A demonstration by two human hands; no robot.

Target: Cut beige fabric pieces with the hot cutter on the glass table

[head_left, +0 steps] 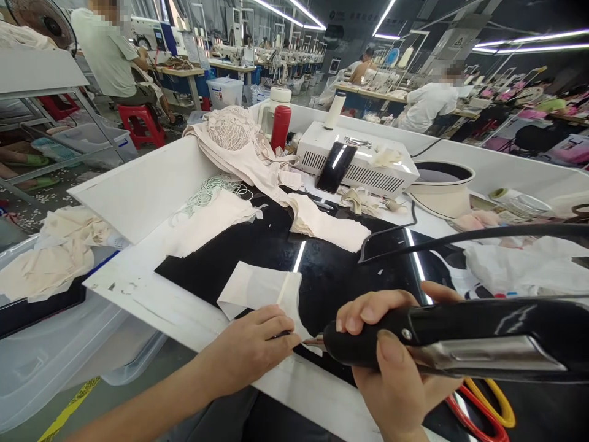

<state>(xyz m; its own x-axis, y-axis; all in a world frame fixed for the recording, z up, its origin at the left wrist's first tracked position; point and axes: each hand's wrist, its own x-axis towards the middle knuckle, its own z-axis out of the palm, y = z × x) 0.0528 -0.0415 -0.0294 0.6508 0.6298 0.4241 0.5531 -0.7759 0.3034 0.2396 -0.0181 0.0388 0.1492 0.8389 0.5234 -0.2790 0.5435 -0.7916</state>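
A cream fabric piece [257, 288] lies on the black glossy work surface [257, 245], one end folded over and a seam strip near its right end. My left hand [251, 350] is closed on its near edge, pressing it between the fingers; a small dark sliver shows there. My right hand [396, 362] grips a black corded hand tool [488, 331] with a silver lever along its side. The tool's thin metal tip meets or nearly meets the fabric edge beside my left fingertips. Scissors [488, 405] with red and yellow handles lie partly hidden beneath my right hand.
Cream fabric stacks [211, 221] lie beyond, with beige bras [230, 135] behind. A phone [337, 166] leans on a vented white box [359, 156]. A black cable [460, 239] crosses the right side. A fabric-filled bin [55, 258] stands left. Co-workers sit at sewing machines.
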